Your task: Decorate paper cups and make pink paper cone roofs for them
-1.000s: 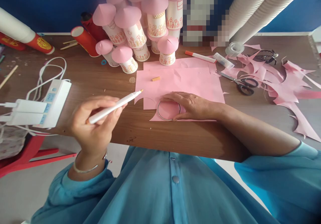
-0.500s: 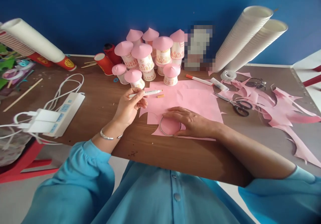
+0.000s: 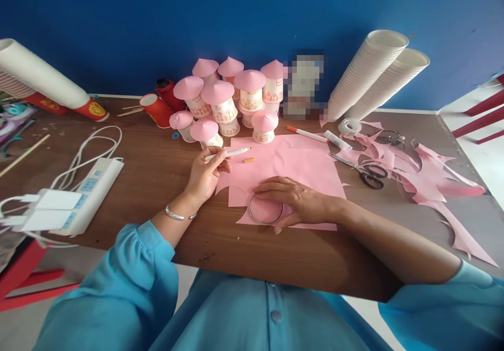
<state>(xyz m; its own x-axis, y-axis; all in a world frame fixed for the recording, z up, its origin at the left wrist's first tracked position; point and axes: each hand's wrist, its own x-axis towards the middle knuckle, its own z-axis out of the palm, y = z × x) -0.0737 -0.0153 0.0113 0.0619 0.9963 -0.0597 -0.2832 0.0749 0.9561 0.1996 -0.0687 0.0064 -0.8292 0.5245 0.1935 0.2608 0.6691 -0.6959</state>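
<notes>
My left hand (image 3: 207, 175) grips a white marker (image 3: 228, 153) over the left edge of a pink paper sheet (image 3: 299, 165) on the brown table (image 3: 157, 167). The marker's tip points right, near a small orange cap (image 3: 249, 160) lying on the sheet. My right hand (image 3: 297, 201) lies on the sheet with its fingers curled along the right side of a metal ring (image 3: 265, 209), pressing it onto the paper near the table's front edge.
Paper cups with pink cone lids (image 3: 228, 102) cluster behind the sheet. Scissors (image 3: 364, 171), pink scraps (image 3: 429, 178), a tape roll (image 3: 349, 126) and an orange marker (image 3: 307, 134) lie to the right. Two cup stacks (image 3: 374, 73) lean at the back right. A power strip (image 3: 74, 196) is left.
My left hand carried the marker from off the table's front edge up to the paper's left edge. The head view rose. My right hand stayed on the ring.
</notes>
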